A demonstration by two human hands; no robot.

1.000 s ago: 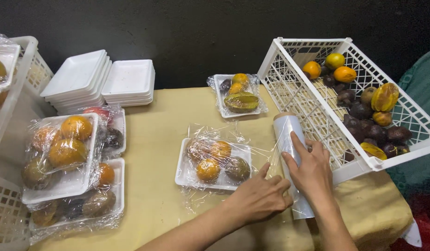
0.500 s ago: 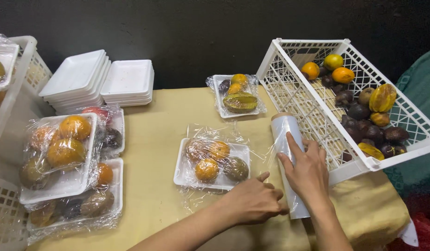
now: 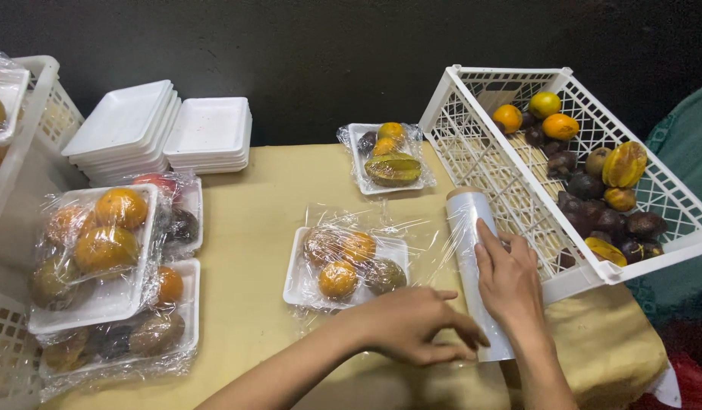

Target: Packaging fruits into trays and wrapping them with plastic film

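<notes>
Right hand (image 3: 509,279): lies flat on the roll of cling film (image 3: 478,258), palm down, fingers together and stretched up along the roll toward 12 o'clock; it presses rather than grips.
Left hand (image 3: 413,323): reaches in from 7 o'clock, palm down, fingers spread a little and pointing at 3 o'clock; the fingertips touch the film just beside the lower end of the roll. Whether they pinch the sheet cannot be told.
Roll of cling film: lies on the yellow tablecloth (image 3: 260,228), long axis running from 12 to 6 o'clock, right against the near wall of the white crate (image 3: 472,137).
Film sheet: runs from the roll toward 9 o'clock and covers the tray of fruit (image 3: 346,267).
Tray of fruit: white foam, near the table's middle, at 9 o'clock of the roll; it holds orange and dark round fruit under the film.
White crate: at 2 o'clock, tilted, holding oranges, dark purple fruit and yellow star-shaped fruit.
Second wrapped tray (image 3: 387,158): at 12 o'clock of the middle tray, well apart from it.
Wrapped trays (image 3: 108,258): piled at 9 o'clock, at the table's left edge.
Empty foam trays (image 3: 165,135): two stacks at 10 o'clock, against the dark wall.
</notes>
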